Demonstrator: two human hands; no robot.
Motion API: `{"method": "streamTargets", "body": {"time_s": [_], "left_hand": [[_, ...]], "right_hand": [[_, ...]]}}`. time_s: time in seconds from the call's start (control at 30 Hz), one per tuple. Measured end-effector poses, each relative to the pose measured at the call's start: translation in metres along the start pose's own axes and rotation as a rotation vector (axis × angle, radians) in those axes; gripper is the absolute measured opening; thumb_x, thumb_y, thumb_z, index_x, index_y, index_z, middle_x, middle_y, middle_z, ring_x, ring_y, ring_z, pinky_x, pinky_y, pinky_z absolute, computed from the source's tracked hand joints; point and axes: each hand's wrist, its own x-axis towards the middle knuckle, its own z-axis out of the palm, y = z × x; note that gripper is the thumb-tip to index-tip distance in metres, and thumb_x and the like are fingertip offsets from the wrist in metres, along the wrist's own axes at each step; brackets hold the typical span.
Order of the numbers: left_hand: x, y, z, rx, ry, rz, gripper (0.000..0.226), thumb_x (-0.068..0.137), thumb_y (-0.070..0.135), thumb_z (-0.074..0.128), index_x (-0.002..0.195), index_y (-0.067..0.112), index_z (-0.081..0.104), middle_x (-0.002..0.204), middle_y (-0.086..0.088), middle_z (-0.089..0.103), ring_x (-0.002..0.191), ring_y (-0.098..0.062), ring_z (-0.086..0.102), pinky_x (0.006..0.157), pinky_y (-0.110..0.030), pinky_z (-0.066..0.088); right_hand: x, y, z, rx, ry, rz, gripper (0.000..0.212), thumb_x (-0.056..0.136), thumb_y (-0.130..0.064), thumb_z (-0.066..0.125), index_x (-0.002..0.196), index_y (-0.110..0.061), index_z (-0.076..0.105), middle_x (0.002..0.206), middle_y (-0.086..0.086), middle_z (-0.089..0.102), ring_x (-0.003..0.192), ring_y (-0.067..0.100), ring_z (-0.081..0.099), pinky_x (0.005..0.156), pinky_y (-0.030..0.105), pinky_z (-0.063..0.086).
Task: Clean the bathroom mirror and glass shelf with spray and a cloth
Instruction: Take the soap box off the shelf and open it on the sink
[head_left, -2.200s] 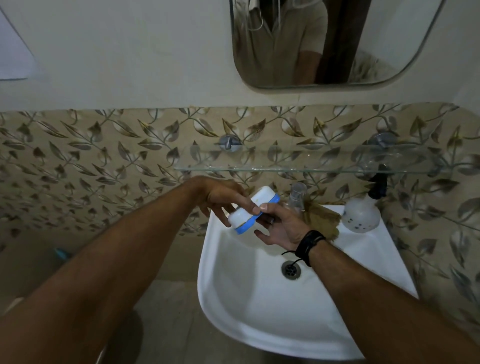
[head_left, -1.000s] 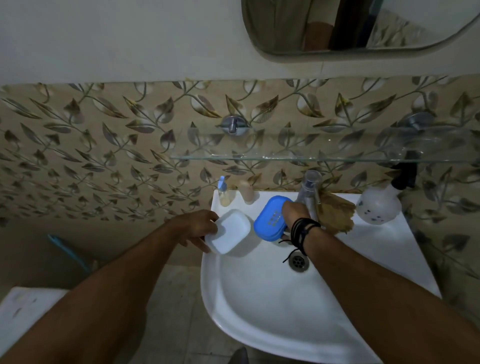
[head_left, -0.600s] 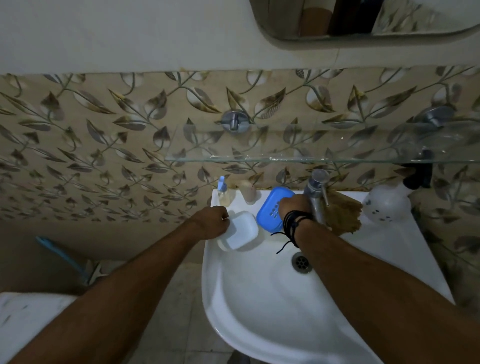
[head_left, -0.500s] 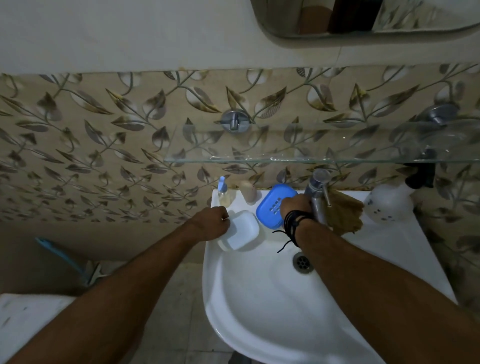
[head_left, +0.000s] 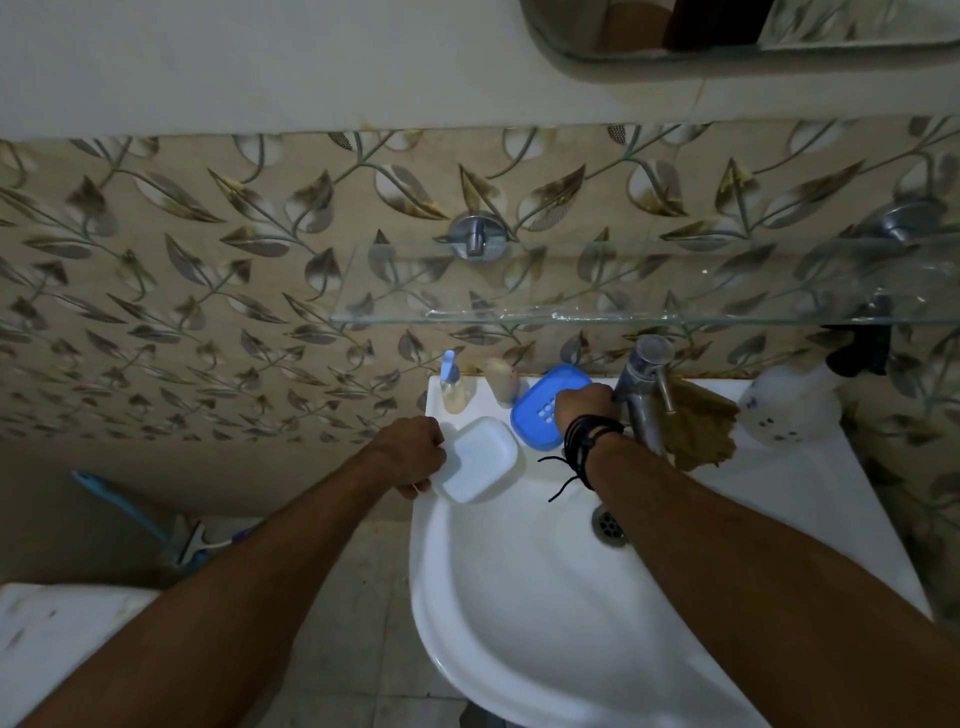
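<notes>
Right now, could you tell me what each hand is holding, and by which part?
Left hand grips the white soap-dish half by its left edge; right hand holds the blue half at its right rim.

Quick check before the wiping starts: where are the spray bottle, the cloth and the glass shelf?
spray bottle (head_left: 787, 402): head view, on its round white body.
cloth (head_left: 698, 423): head view, middle of the brown bundle beside the tap.
glass shelf (head_left: 597, 315): head view, on its front edge.

shelf (head_left: 623, 317) above sink (head_left: 519, 623) | cloth (head_left: 696, 426) right of tap (head_left: 644, 395)
</notes>
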Motion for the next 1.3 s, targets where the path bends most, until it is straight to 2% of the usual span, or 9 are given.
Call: {"method": "streamTargets", "body": {"time_s": [0.2,0.33,0.5,0.6,0.67,0.77,0.9,1.17,1.3], "left_hand": [[0.003,-0.004,-0.005,0.096,0.093,-0.026,0.025,0.097,0.018,0.050,0.118,0.005,0.056,0.091,-0.012,0.068,0.064,-0.023,0.071,0.051,-0.032,0.061],[0.004,-0.009,-0.008,0.113,0.160,-0.065,0.031,0.095,0.016,0.052,0.124,0.006,0.054,0.099,-0.014,0.066,0.069,-0.024,0.071,0.052,-0.032,0.061],[0.005,-0.011,-0.013,0.120,0.202,-0.062,0.033,0.092,0.024,0.054,0.119,0.005,0.054,0.108,-0.016,0.063,0.069,-0.025,0.067,0.043,-0.028,0.052],[0.005,-0.010,-0.013,0.172,0.223,-0.032,0.037,0.090,0.031,0.055,0.117,0.007,0.055,0.113,-0.016,0.062,0.081,-0.030,0.069,0.058,-0.034,0.059],[0.006,-0.010,-0.012,0.227,0.245,-0.015,0.040,0.089,0.034,0.056,0.119,0.008,0.056,0.117,-0.016,0.062,0.094,-0.033,0.067,0.072,-0.033,0.055],[0.008,-0.008,-0.011,0.271,0.257,-0.009,0.044,0.088,0.037,0.057,0.123,0.009,0.056,0.121,-0.014,0.062,0.106,-0.031,0.062,0.082,-0.034,0.048],[0.007,-0.006,-0.009,0.287,0.282,0.007,0.048,0.088,0.042,0.057,0.124,0.009,0.054,0.123,-0.014,0.061,0.109,-0.031,0.059,0.087,-0.035,0.046],[-0.013,0.002,-0.011,0.305,0.399,0.029,0.068,0.088,0.055,0.054,0.134,0.005,0.045,0.139,-0.021,0.045,0.122,-0.043,0.050,0.095,-0.045,0.047],[-0.031,0.008,-0.012,0.327,0.441,0.043,0.071,0.089,0.057,0.052,0.136,0.004,0.043,0.139,-0.020,0.043,0.124,-0.044,0.047,0.097,-0.048,0.046]], "right_hand": [[-0.001,0.002,0.003,-0.048,-0.032,-0.048,0.052,0.092,-0.017,0.051,0.138,0.008,0.045,0.142,0.028,0.047,0.132,0.040,0.045,0.111,0.046,0.039],[-0.004,0.004,0.000,-0.074,-0.040,-0.050,0.051,0.092,-0.020,0.052,0.136,0.004,0.046,0.140,0.024,0.049,0.131,0.039,0.046,0.110,0.045,0.039],[-0.004,0.007,0.001,-0.044,-0.055,-0.049,0.049,0.095,-0.020,0.053,0.135,0.005,0.044,0.138,0.025,0.050,0.127,0.039,0.050,0.108,0.045,0.042],[-0.005,0.008,0.002,-0.015,-0.055,-0.033,0.050,0.096,-0.023,0.053,0.136,0.005,0.041,0.138,0.024,0.049,0.126,0.038,0.051,0.108,0.045,0.043],[-0.005,0.009,0.002,0.002,-0.053,-0.024,0.051,0.096,-0.023,0.055,0.136,0.004,0.041,0.138,0.023,0.050,0.125,0.037,0.052,0.106,0.045,0.045],[-0.005,0.009,0.002,0.028,-0.053,-0.016,0.052,0.096,-0.023,0.055,0.138,0.003,0.038,0.140,0.023,0.048,0.126,0.037,0.052,0.106,0.044,0.046],[-0.010,0.008,0.000,0.005,-0.046,-0.030,0.052,0.094,-0.023,0.055,0.138,0.002,0.040,0.140,0.022,0.048,0.126,0.037,0.051,0.106,0.044,0.045],[-0.023,0.006,-0.007,0.056,-0.049,-0.020,0.066,0.088,-0.023,0.059,0.145,-0.009,0.031,0.152,0.018,0.036,0.135,0.038,0.042,0.110,0.050,0.041],[-0.037,0.007,-0.017,0.033,-0.058,-0.052,0.067,0.090,-0.023,0.057,0.149,-0.011,0.028,0.155,0.017,0.026,0.140,0.037,0.035,0.115,0.047,0.035]]}}
